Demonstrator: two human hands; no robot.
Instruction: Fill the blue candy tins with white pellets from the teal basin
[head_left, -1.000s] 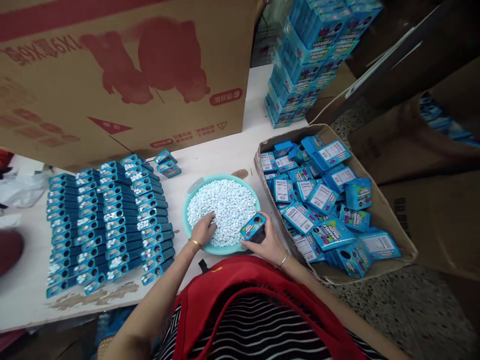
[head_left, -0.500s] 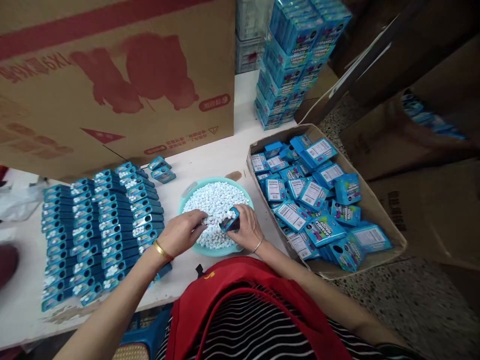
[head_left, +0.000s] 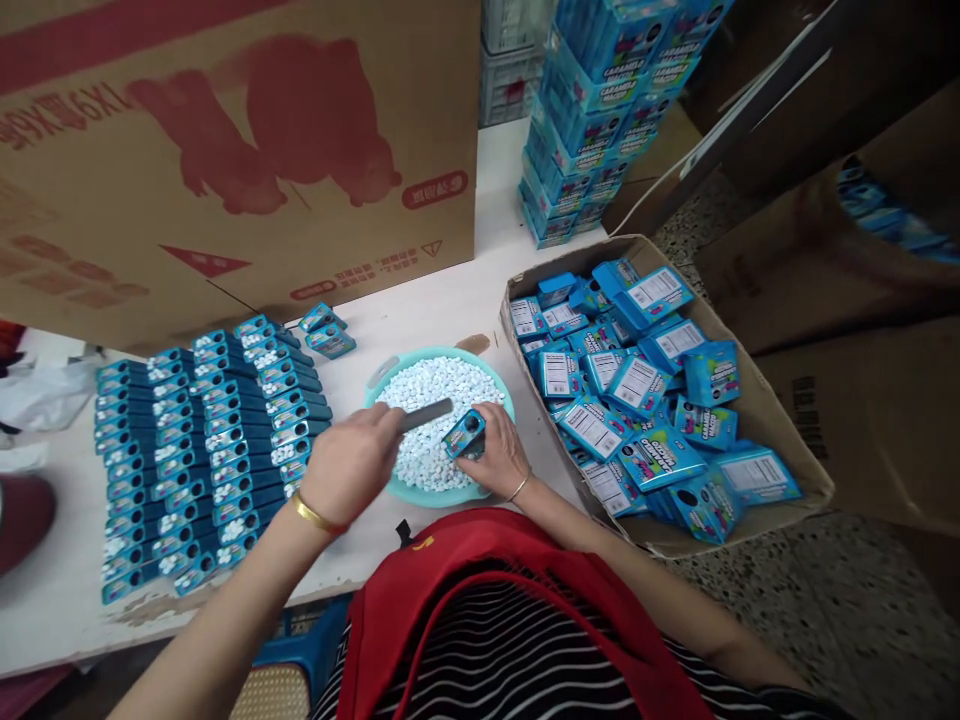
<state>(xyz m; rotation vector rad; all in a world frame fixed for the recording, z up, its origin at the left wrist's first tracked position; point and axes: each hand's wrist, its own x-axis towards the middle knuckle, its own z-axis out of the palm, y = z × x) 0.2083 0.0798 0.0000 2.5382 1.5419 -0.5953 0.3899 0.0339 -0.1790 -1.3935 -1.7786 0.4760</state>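
Wrapped round a short grey flat bar (head_left: pixel 427 413), my left hand (head_left: pixel 351 462) is closed over the left side of a turquoise basin (head_left: pixel 377 385). Small white candies (head_left: pixel 427 470) fill the basin; the bar's free end points right above them. My right hand (head_left: pixel 501 450) grips a small blue candy box (head_left: pixel 465 433) at the basin's right side, its end with a dark round hole facing up. The bar's end is close to the box, apparently not touching it. What the bar is exactly, I cannot tell.
Rows of blue boxes (head_left: pixel 225 440) stand on the white table (head_left: pixel 405 310) at left, many topped with white candies. An open carton (head_left: pixel 795 470) of blue boxes is at right. A tall stack of wrapped boxes (head_left: pixel 592 130) and a large cardboard box (head_left: pixel 300 130) stand behind.
My left hand has come up from the candies and now holds the grey bar. The box in my right hand has turned, and the candies at its top no longer show.
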